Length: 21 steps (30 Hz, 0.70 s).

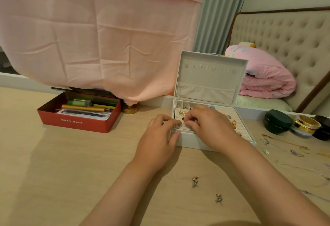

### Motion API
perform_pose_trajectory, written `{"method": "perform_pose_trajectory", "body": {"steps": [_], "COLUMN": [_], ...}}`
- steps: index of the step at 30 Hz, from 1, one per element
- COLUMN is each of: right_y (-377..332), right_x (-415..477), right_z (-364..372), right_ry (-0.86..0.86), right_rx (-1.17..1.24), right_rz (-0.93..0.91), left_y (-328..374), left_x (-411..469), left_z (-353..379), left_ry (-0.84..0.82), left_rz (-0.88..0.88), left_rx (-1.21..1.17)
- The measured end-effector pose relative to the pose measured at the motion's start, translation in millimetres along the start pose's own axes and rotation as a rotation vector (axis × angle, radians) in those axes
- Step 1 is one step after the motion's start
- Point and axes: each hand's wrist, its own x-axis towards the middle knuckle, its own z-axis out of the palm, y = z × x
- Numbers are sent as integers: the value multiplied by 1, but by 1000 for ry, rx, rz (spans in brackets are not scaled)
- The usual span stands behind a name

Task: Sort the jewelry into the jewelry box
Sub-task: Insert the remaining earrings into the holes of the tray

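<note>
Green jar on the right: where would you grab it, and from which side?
Probably grip the green jar across its round lid from above, fingers front and back; it stands low and upright, and the gold jar sits close on its right.

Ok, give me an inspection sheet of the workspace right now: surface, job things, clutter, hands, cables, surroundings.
Surface: light wooden table.
Job's things: white jewelry box open, lid upright, gold pieces inside; loose piece and second piece in front; chains to its right.
Clutter: red tin of pens; green jar, gold-lidded jar, black jar.
Hands: left hand and right hand meet fingertips over the box's front-left corner; grip too small to tell.
Cables: nothing seen.
Surroundings: pink cloth, grey curtain, bed with pink quilt.
</note>
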Motion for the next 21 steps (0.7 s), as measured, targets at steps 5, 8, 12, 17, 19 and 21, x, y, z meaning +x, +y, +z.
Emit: {"method": "perform_pose_trajectory", "body": {"steps": [5, 8, 12, 17, 19, 21], "right_y": [-2, -3, -4, -3, 1, 4], "right_x": [4, 7, 11, 13, 7, -5], "right_z": [-7, -8, -11, -17, -24, -34], "right_ry": [-75, -100, -104, -82, -31, -13], "right_rx": [-96, -98, -54, 82, 131, 126], "right_rz": [-45, -42, 9, 81, 91, 66], "left_y": [0, 0, 0, 1, 2, 6], "left_x": [0, 0, -1, -2, -2, -2], "left_z": [0, 0, -1, -3, -6, -10], "left_ry": [-4, -8, -4, -16, -21, 1], "left_rz": [-1, 5, 5, 9, 14, 23], "left_rx": [12, 7, 7, 10, 13, 38]}}
